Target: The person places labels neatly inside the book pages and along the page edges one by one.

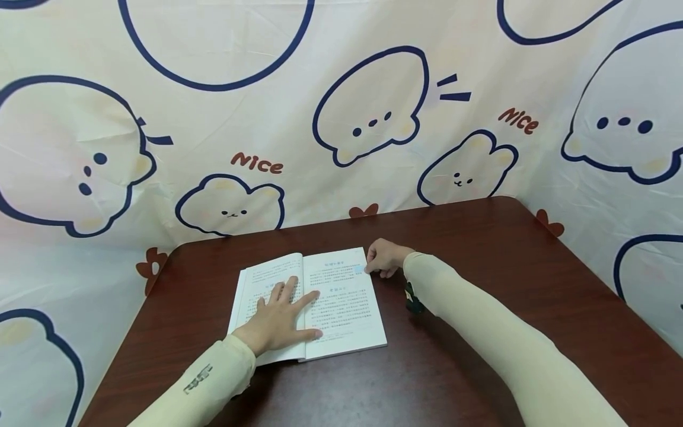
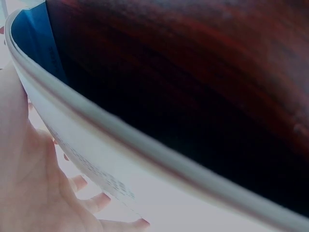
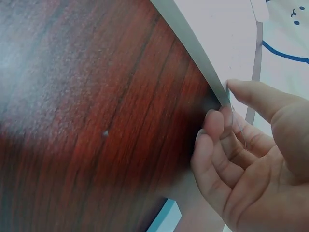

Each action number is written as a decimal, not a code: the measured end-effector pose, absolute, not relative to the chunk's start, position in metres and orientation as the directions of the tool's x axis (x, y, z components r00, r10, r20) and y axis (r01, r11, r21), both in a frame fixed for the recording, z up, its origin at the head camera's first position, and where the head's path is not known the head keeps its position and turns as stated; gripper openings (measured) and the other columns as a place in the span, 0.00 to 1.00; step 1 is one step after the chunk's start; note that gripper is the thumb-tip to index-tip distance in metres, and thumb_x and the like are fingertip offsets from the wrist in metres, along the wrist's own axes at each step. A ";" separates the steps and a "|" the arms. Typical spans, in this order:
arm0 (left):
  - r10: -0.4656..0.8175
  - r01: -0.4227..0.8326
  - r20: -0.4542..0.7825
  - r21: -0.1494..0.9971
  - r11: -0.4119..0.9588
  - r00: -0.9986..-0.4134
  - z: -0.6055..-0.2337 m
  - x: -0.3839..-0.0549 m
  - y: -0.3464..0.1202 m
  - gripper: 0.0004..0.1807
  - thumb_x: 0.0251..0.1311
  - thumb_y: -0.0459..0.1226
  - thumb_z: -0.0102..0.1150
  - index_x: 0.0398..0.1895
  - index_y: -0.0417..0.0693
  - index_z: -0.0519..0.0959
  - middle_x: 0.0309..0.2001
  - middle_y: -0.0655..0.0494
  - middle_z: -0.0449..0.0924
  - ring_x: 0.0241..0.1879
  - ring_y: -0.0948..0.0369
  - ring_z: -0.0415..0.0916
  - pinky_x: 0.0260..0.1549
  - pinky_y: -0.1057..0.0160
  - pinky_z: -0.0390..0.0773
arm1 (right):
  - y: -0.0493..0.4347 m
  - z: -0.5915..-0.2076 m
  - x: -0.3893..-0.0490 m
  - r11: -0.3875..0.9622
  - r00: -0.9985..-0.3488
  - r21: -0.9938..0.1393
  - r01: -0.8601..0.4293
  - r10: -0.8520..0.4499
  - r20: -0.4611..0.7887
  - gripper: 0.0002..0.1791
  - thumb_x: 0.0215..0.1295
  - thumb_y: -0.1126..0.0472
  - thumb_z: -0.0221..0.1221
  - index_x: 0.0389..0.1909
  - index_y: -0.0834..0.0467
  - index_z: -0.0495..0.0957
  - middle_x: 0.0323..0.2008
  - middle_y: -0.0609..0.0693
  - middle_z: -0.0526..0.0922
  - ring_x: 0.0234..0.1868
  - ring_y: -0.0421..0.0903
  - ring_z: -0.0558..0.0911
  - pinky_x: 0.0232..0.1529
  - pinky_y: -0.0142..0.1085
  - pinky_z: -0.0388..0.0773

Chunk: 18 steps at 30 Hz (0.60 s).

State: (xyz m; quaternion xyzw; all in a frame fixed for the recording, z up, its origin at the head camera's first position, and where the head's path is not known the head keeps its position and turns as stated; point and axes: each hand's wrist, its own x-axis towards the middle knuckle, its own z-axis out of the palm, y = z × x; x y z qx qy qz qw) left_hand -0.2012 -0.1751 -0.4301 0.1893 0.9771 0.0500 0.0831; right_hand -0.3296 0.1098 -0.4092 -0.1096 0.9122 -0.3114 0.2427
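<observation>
Fingers spread, the left hand (image 1: 279,320) lies across both halves of the open book (image 1: 349,339), which we see on the brown table (image 1: 453,367). We see the right hand's (image 1: 388,255) thumb and fingers pinch the book's outer edge, beside a pale blue tab (image 1: 359,269) on its printed page (image 1: 341,308).

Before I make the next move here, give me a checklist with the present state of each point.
1. Book open, pages up: ok.
2. Left hand steadying it: ok, spread across the fold.
3. Right hand in position: ok, thumb and fingertips at the book's right edge, by the blue tab.
4. Pinch on the tab alone, no pages caught: cannot tell.
5. Right page free of the left hand: not ok, thumb and index finger lie on it.
6. Book fully flat on the table: cannot tell, the left wrist view shows a bowed edge over shadow.
</observation>
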 end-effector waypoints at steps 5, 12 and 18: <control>0.379 0.363 -0.140 0.126 0.923 -0.915 -0.431 -0.201 -0.176 0.47 0.56 0.73 0.55 0.77 0.67 0.61 0.80 0.36 0.45 0.76 0.32 0.50 0.58 0.19 0.61 | 0.118 -0.404 -0.327 0.780 -0.867 -0.621 -0.073 -0.357 -0.347 0.07 0.66 0.60 0.66 0.34 0.60 0.80 0.27 0.50 0.80 0.24 0.42 0.79 0.28 0.33 0.81; 0.375 0.357 -0.145 0.137 0.924 -0.916 -0.429 -0.199 -0.176 0.47 0.56 0.72 0.56 0.77 0.67 0.62 0.80 0.36 0.45 0.76 0.32 0.50 0.58 0.19 0.60 | 0.134 -0.399 -0.324 0.782 -0.897 -0.618 -0.082 -0.328 -0.296 0.11 0.71 0.55 0.62 0.35 0.60 0.80 0.29 0.52 0.80 0.25 0.43 0.78 0.29 0.34 0.80; 0.376 0.357 -0.146 0.142 0.923 -0.915 -0.428 -0.199 -0.176 0.47 0.56 0.72 0.56 0.77 0.67 0.61 0.80 0.36 0.45 0.76 0.31 0.49 0.58 0.18 0.59 | 0.148 -0.396 -0.325 0.773 -0.906 -0.628 -0.094 -0.328 -0.269 0.13 0.73 0.53 0.59 0.39 0.61 0.79 0.36 0.55 0.83 0.24 0.43 0.78 0.29 0.34 0.81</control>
